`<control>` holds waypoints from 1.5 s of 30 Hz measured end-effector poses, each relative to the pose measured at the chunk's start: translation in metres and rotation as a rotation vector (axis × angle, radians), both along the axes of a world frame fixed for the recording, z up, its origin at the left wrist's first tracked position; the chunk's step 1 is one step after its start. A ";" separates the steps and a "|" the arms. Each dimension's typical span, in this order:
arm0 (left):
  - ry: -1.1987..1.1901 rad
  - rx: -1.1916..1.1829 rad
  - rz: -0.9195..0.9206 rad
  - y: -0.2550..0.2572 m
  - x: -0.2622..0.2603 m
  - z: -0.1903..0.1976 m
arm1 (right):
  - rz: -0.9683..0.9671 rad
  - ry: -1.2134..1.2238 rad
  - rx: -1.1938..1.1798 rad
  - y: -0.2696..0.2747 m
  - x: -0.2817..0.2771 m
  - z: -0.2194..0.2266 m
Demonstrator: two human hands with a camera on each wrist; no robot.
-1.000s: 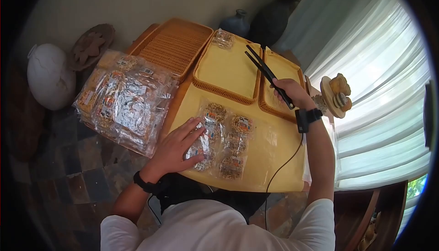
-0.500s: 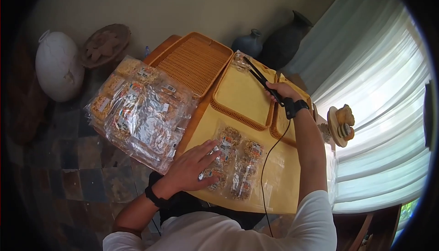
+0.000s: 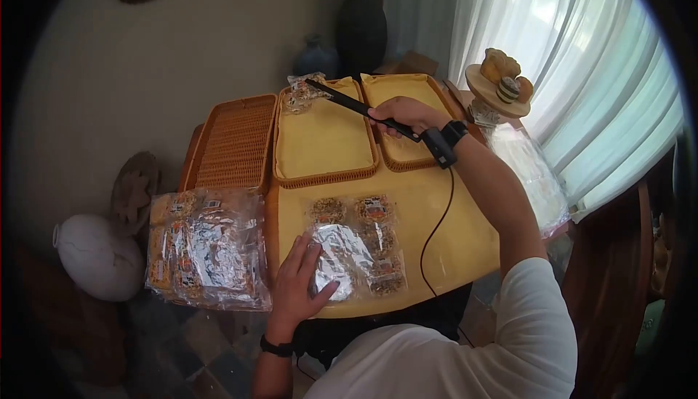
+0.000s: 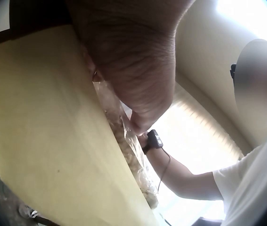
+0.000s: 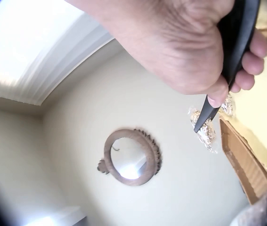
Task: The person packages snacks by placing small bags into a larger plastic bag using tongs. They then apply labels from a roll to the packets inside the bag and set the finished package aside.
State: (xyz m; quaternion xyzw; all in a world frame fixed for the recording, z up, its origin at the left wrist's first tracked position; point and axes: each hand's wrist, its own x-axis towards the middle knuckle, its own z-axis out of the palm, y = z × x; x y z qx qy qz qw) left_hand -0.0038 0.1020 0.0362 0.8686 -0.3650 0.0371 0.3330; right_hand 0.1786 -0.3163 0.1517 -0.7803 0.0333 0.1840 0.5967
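Observation:
My right hand [image 3: 408, 115] grips black tongs [image 3: 349, 101] over the middle lined basket [image 3: 327, 176]. At the tongs' tips is a clear-wrapped piece [image 3: 309, 83] at that basket's back left corner; the right wrist view shows the tips against the wrapped piece [image 5: 205, 132]. Another wrapped piece [image 3: 297, 102] lies beside it in the basket. My left hand [image 3: 294, 286] rests with fingers extended on the left edge of a clear sheet of wrapped pieces [image 3: 374, 239] on the yellow cloth [image 3: 458, 232]. The left wrist view shows my left hand [image 4: 133, 61] close up.
An unlined wicker basket [image 3: 236, 144] stands at the left, with a large stack of packaged pieces [image 3: 211, 254] in front. Another lined basket [image 3: 407, 163] is at the right. Around the table are dark vases [image 3: 361, 25], a white pot [image 3: 99, 257] and a wooden stand [image 3: 502, 90].
The head view has turned. My right hand has brought the tongs to the middle basket's back left corner, where a wrapped piece is now at their tips. My left hand remains on the sheet.

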 end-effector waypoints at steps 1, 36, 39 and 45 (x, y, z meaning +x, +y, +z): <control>-0.002 -0.017 -0.021 -0.001 0.001 -0.002 | -0.065 0.013 0.034 -0.020 -0.055 0.006; 0.000 -0.013 0.085 -0.023 -0.018 -0.016 | 0.030 0.271 -0.170 -0.136 -0.381 -0.057; -0.006 -0.019 0.076 -0.023 -0.018 -0.016 | 0.179 0.329 -0.280 -0.134 -0.358 -0.039; 0.003 -0.003 0.101 -0.024 -0.019 -0.013 | 0.272 0.280 -0.505 -0.123 -0.315 -0.008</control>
